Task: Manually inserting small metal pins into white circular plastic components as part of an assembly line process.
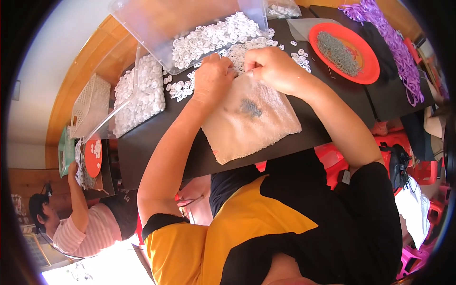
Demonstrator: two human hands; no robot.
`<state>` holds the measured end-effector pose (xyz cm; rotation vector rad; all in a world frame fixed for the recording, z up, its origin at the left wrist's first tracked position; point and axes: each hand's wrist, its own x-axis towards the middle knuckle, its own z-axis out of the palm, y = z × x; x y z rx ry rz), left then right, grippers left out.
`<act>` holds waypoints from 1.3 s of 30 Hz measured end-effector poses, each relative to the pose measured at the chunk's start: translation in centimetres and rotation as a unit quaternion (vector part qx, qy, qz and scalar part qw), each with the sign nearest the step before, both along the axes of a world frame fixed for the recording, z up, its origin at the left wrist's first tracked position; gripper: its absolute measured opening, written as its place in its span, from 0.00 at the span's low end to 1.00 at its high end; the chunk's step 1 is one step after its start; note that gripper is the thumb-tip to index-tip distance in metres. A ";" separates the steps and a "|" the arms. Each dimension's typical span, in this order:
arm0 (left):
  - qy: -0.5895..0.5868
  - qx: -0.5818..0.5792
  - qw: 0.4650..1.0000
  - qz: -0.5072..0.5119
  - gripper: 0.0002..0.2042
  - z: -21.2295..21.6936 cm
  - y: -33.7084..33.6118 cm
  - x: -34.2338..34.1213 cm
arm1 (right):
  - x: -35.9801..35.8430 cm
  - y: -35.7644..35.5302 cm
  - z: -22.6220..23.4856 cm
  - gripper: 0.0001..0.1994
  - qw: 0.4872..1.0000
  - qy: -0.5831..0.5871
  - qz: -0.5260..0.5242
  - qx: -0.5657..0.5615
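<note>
Both my hands are raised over the far edge of a beige towel (266,126) on the dark table. My left hand (216,73) is closed, its fingertips pressed together beside loose white plastic pieces. Close to it on the right, my right hand (273,66) pinches with thumb and forefinger. Whatever small thing sits between the fingertips of either hand is too hidden to name. On the towel lies a small heap of thin grey metal pieces (251,108). Beyond my hands spreads a pile of small white oval plastic pieces (251,47) with holes in them.
A clear plastic bin (147,23) with more white pieces stands at the back. To the left are white rounded parts (142,90) in a heap. An orange-red plate (370,73) of grey metal pieces and purple ribbons (401,52) lie right. Another person (90,223) works far left.
</note>
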<state>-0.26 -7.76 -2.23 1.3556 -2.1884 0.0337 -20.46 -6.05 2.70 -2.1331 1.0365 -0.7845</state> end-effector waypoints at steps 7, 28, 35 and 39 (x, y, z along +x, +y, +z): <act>0.012 0.088 0.996 0.001 0.04 0.4 -0.7 0.8 | -0.7 1.1 4.7 0.02 0.991 -0.127 0.029 -0.019; 0.274 0.299 0.913 -0.030 0.04 2.7 5.0 0.6 | -0.3 -1.1 -0.9 0.04 0.952 -0.233 -0.031 0.195; 0.250 0.275 0.929 0.003 0.06 3.9 5.0 2.2 | -0.5 -0.7 -0.8 0.03 0.957 -0.207 -0.018 0.205; 0.233 0.247 0.940 -0.041 0.05 3.5 5.6 2.3 | 0.0 -0.5 -1.0 0.03 0.957 -0.203 -0.018 0.206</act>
